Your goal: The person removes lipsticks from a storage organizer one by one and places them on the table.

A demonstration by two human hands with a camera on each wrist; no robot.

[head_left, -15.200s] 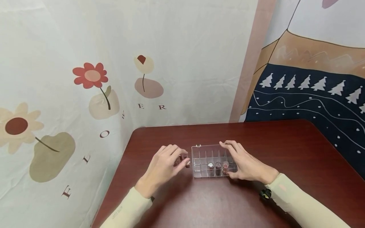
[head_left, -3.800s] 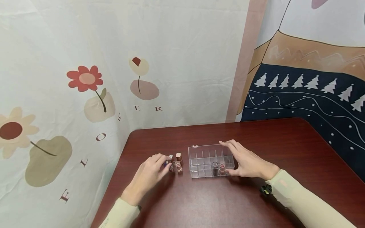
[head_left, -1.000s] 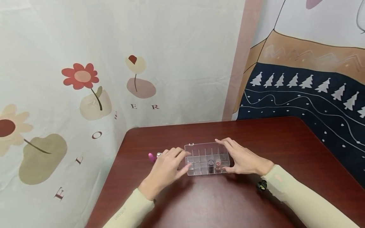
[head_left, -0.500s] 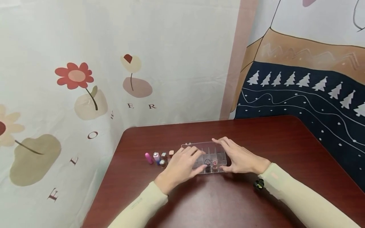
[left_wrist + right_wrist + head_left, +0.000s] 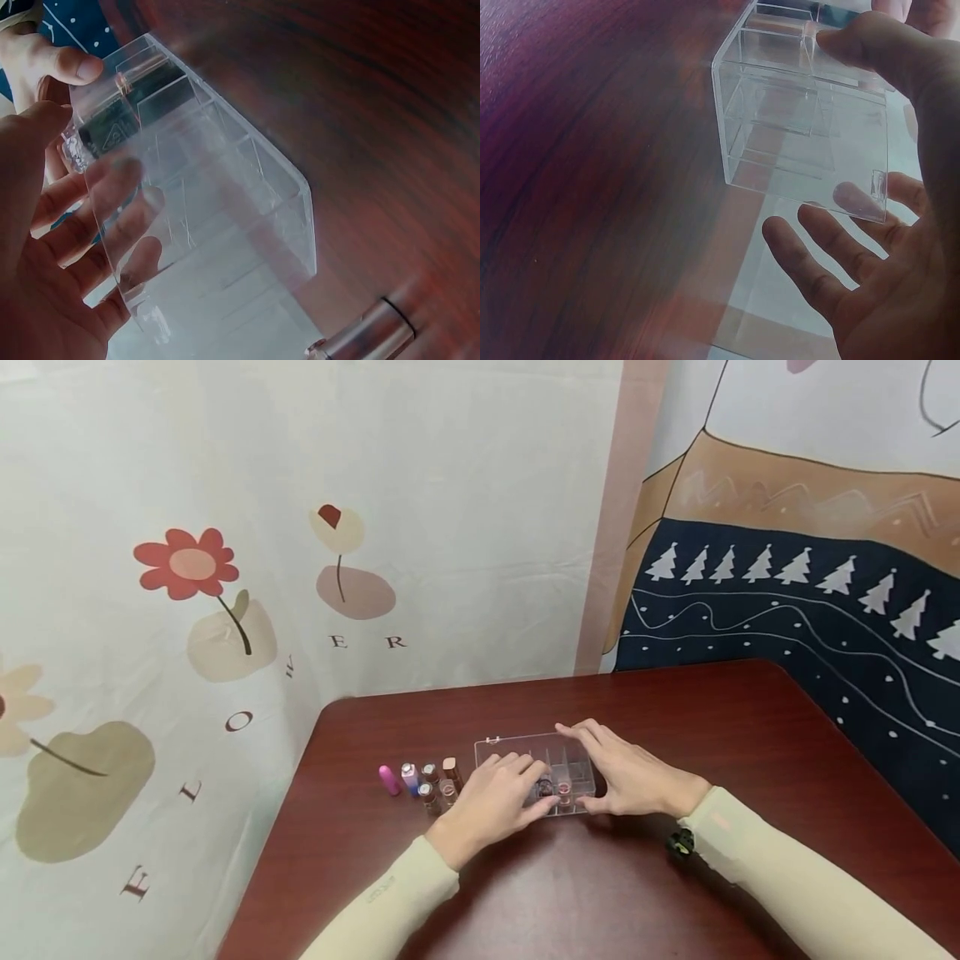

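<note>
A clear compartment box [image 5: 581, 772] stands on the table with its lid raised. Two lipsticks are in its front row: a dark one [image 5: 544, 788] and a reddish one [image 5: 564, 792]. My left hand [image 5: 495, 797] is over the box, thumb and index finger apart on either side of the dark lipstick. The left wrist view puts these fingers right by the clear end of the dark tube [image 5: 112, 131]. My right hand [image 5: 630, 772] grips the box's right end, thumb at the front and fingers on the raised lid. Left compartments are partly hidden behind my left hand.
Left of the box stands a group of lipsticks: a pink one [image 5: 389, 780], a pink-and-blue one [image 5: 410, 778] and several brownish tubes [image 5: 428, 797]. A flower-print cloth [image 5: 450, 527] hangs behind the table [image 5: 570, 885], with a dark blue tree print [image 5: 787, 602] at right.
Lipsticks in the box went from three to two, and several now stand at its left. My left hand has moved right from them to the dark lipstick. The right hand stays on the box.
</note>
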